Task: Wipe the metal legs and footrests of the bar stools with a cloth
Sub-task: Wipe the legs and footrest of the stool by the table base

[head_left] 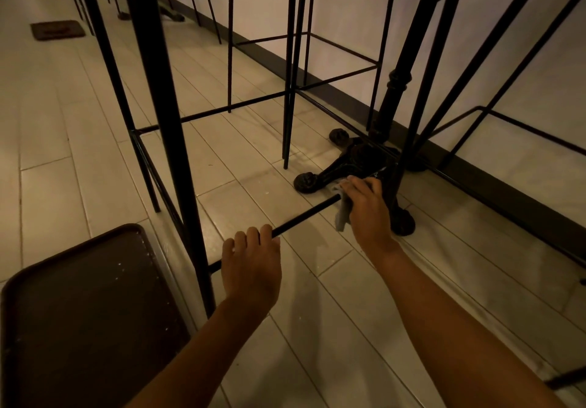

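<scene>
Looking down under a row of bar stools, we see both bare hands on the same black metal footrest bar (pixel 304 215) of the nearest stool. It runs low over the floor, from the thick front leg (pixel 176 128) at left toward the right.

The left hand (pixel 252 268) grips the near part of the bar. Its fingers (pixel 253 233) are curled over the top, knuckles up; the thumb is hidden under the hand.

The right hand (pixel 367 208) is at the far end of the bar with a grey cloth (pixel 343 217). Its fingers are bent round the cloth and hold it against the bar, and a loose tail of cloth hangs below the hand. We cannot tell whether the cloth wraps fully round the bar. Where the bar ends is covered by this hand.

Just behind the right hand sits a black cast-iron table base (pixel 355 160) with round feet, its column rising toward the top right.

A dark brown tray (pixel 85 312) with pale specks fills the lower left corner, and the thick leg crosses in front of its right edge.

More thin-legged stools stand behind; one has its footrest rail (pixel 237 107) just past the nearest stool. The floor (pixel 412 296) is pale long tiles. A dark baseboard (pixel 348 97) runs along a white wall (pixel 348 11). A dark mat (pixel 58 29) lies far off at upper left.
</scene>
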{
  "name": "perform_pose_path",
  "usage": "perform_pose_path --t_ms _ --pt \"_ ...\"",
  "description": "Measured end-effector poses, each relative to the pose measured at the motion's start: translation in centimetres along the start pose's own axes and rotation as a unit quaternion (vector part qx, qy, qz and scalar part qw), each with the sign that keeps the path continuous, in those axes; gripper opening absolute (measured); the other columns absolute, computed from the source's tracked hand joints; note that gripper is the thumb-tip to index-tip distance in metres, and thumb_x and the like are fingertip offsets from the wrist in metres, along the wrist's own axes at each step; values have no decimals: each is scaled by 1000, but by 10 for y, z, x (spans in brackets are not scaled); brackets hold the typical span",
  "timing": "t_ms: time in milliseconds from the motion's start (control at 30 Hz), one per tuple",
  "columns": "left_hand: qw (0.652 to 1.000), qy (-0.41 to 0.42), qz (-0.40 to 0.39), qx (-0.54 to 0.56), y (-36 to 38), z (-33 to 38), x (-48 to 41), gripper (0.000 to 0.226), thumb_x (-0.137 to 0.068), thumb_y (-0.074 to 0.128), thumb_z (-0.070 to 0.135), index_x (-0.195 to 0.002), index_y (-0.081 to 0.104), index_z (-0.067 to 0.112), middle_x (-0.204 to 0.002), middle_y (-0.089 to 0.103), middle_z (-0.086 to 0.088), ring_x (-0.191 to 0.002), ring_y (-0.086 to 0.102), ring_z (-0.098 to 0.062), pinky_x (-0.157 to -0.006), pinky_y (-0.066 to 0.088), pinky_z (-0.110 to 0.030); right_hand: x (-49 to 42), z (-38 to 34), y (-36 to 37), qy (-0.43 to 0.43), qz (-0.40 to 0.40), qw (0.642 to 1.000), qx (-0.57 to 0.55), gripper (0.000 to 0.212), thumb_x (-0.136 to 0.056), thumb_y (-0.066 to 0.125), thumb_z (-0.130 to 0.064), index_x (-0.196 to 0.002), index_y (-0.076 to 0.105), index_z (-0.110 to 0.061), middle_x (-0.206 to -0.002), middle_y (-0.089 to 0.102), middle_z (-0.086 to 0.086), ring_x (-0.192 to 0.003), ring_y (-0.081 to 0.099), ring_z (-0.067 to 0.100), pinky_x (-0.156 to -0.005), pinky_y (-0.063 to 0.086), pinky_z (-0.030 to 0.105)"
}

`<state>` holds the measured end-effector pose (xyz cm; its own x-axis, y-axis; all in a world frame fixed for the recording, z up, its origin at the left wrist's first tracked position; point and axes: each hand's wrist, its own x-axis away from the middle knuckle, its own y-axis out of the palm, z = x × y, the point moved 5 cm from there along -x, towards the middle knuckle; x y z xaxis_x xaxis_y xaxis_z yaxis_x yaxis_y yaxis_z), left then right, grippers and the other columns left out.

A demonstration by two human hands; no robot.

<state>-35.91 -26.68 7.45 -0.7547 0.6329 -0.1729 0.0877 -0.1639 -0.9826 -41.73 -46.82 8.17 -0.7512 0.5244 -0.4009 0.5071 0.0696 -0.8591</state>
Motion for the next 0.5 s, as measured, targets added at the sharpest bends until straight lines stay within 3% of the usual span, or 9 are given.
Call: perform_pose_path --t_ms 67,167,300,500 --pt "999 4 -24 -22 -2 6 -5 44 -99 25 32 -138 28 13 -133 45 -8 -123 43 -26 -109 25 -43 -2 1 -1 31 -19 999 -1 67 -63 77 2 -125 53 -3 -136 47 12 -128 35 29 -99 45 43" --pt "992 103 -38 -66 -1 27 -17 49 -97 36 24 -141 22 9 -149 22 -13 -131 31 -31 -111 25 -46 -4 -2 -3 47 -21 999 -1 60 -70 70 5 -127 51 -4 -140 42 12 -132 30 28 -101 43 42" --pt "982 175 -51 -42 2 58 -41 52 -92 49 18 -138 28 9 -149 17 -14 -126 34 -31 -100 38 -41 -4 -1 -2 52 -29 998 10 59 -72 68 5 -128 50 -4 -141 41 11 -132 28 28 -101 42 41" --pt "973 203 -103 -28 10 86 -74 55 -88 56 14 -136 29 15 -132 34 -11 -114 45 -28 -82 46 -36 -5 -1 0 50 -29 998 31 62 -72 71 -1 -130 48 -5 -142 40 9 -132 27 26 -102 42 38"
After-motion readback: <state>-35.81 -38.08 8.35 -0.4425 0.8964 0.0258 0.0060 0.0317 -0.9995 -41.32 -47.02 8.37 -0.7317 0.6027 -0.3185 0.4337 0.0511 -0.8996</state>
